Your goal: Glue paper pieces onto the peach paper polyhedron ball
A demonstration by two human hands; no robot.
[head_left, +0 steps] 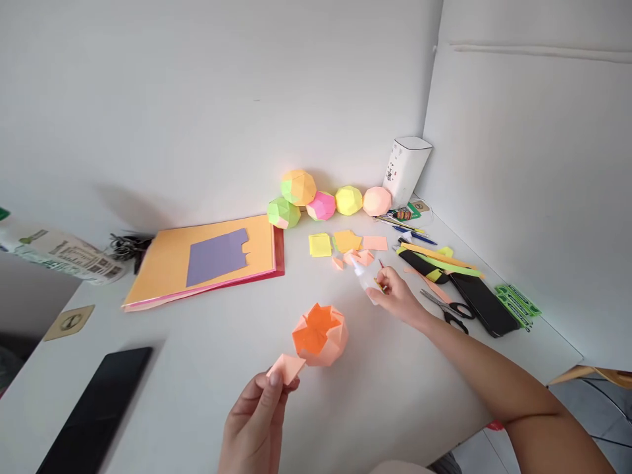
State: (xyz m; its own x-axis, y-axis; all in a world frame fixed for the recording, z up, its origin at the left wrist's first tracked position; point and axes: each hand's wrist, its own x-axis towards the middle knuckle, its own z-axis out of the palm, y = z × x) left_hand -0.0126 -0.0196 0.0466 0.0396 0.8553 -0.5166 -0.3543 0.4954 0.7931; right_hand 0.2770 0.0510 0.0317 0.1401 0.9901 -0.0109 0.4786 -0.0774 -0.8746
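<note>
On the table (207,342) our paper ball (336,342) looks part-built, its top yet to close; five closed balls (348,200) sit beyond it. At its near left, our left hand (259,409) pinches a folded piece (289,367); at its far right, our right hand (395,296) grips what seems a glue bottle (364,275). Loose pieces (364,257) lie beyond it; nothing blocks its gap.

paper shell (323,342) — before paper balls (348,200)

Two white walls (197,99) meet behind a white table (197,355); light diffuse, pale tiled floor (478,454) visible lower right.
</note>
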